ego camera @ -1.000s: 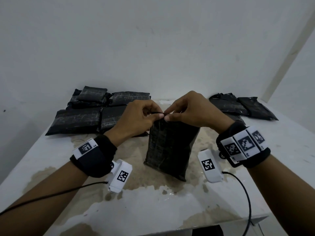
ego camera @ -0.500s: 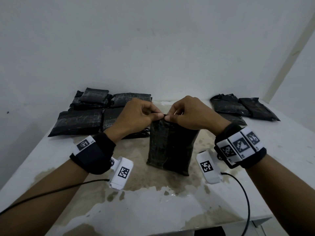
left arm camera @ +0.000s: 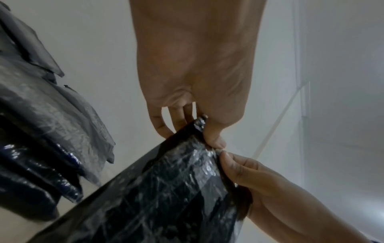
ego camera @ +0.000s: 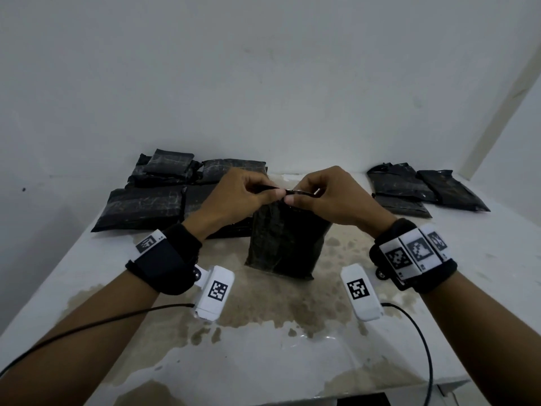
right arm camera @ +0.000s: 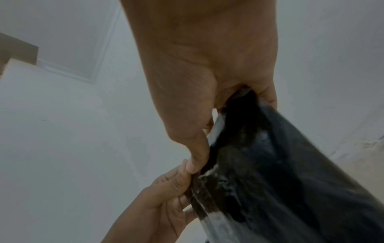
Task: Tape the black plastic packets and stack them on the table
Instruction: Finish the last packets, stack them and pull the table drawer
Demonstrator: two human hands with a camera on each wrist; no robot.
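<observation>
we find one black packet (ego camera: 285, 244) standing upright at the middle of the table (ego camera: 483, 259), its top edge pinched between thumb and fingers of the left hand (ego camera: 237, 197) and the right hand (ego camera: 330, 197). finished packets (ego camera: 164, 194) appear stacked at the back left, and others (ego camera: 415, 189) lie at the back right, so we judge the job partly done. we see no tape roll.

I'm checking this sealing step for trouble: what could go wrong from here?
The packet stands on end on the table, held only at its top edge by the left hand and right hand; it may tip when released. The thin pinched edge could slip and reopen before taping.
</observation>
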